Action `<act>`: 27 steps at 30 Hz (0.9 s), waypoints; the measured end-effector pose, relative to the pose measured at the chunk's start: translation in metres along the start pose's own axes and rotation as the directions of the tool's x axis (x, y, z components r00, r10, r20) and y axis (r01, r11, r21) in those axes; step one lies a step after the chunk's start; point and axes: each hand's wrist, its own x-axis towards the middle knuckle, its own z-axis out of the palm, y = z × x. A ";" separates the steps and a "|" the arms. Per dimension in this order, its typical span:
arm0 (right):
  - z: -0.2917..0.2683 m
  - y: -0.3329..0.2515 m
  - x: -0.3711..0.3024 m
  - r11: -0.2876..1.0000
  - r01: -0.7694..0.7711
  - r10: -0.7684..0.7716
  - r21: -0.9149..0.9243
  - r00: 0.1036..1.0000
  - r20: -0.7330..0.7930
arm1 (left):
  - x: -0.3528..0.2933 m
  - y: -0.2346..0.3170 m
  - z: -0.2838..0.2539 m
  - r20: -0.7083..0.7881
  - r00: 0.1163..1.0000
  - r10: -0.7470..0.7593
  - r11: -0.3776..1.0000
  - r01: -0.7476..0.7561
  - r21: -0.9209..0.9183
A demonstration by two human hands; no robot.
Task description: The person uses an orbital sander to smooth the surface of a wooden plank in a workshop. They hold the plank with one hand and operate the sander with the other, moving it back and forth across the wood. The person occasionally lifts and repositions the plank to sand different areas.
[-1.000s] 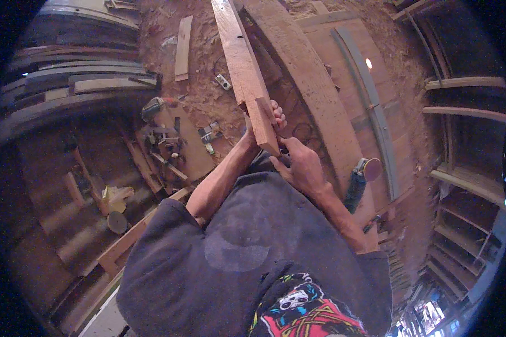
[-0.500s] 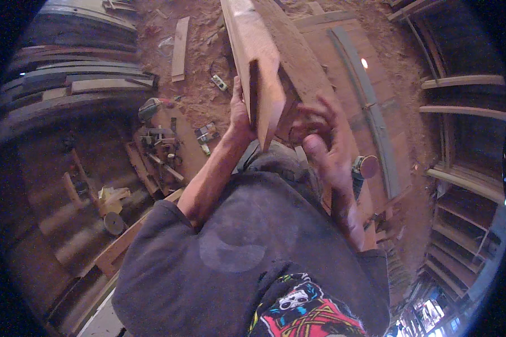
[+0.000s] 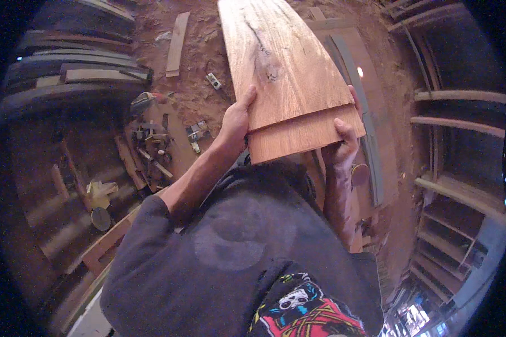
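A wide wooden board [image 3: 298, 78] with a dark crack and knot in its grain is held up in front of me, its broad face turned upward. Across its near end runs a lower step [image 3: 303, 137], like a half-lap cut. My left hand [image 3: 238, 121] grips the left edge, thumb on the upper face and fingers hidden beneath. At the near right corner my right hand [image 3: 344, 145] is closed on the stepped end, its thumb on top; a fingertip shows at the right edge.
Shavings cover the floor. A narrow plank [image 3: 177, 45] and a small level-like tool [image 3: 213, 81] lie ahead to the left, near scattered tools [image 3: 152, 137]. Stacked boards [image 3: 90, 74] stand at far left. A long grey strip [image 3: 371, 143] lies right; timber racks [image 3: 461, 123] line the far right.
The board has turned from edge-on to face-up, showing its broad face and stepped end. My right hand, free and spread before, has taken hold of the near right corner. The left hand still holds on.
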 end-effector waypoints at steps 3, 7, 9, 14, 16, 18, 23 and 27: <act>-0.016 0.004 -0.008 0.989 -0.056 0.064 0.135 0.997 -0.051 | -0.011 0.002 -0.009 0.167 0.986 0.024 0.991 -0.001 -0.136; -0.009 0.000 -0.009 0.980 -0.076 0.097 0.185 0.990 -0.107 | -0.020 0.008 -0.009 0.113 0.992 0.056 0.995 -0.047 -0.083; -0.006 -0.007 -0.007 0.976 -0.093 0.117 0.198 0.986 -0.117 | -0.024 0.008 -0.006 0.116 0.992 0.051 0.986 -0.031 -0.166; -0.032 -0.006 0.002 0.884 -0.192 0.267 0.427 0.956 -0.124 | -0.042 0.022 0.013 0.207 0.919 0.337 0.941 -0.323 -0.097; -0.050 -0.007 0.007 0.785 -0.265 0.346 0.560 0.937 -0.041 | -0.039 0.028 0.023 0.244 0.892 0.380 0.924 -0.377 -0.062; -0.059 -0.011 0.009 0.679 -0.329 0.377 0.656 0.923 0.073 | -0.027 0.036 0.031 0.286 0.884 0.370 0.926 -0.377 -0.030; -0.072 -0.013 0.011 0.557 -0.377 0.336 0.740 0.917 0.214 | -0.021 0.039 0.056 0.369 0.835 0.409 0.899 -0.438 -0.005; -0.080 -0.014 0.017 0.552 -0.423 0.319 0.719 0.904 0.287 | -0.021 0.040 0.068 0.442 0.791 0.423 0.896 -0.437 -0.077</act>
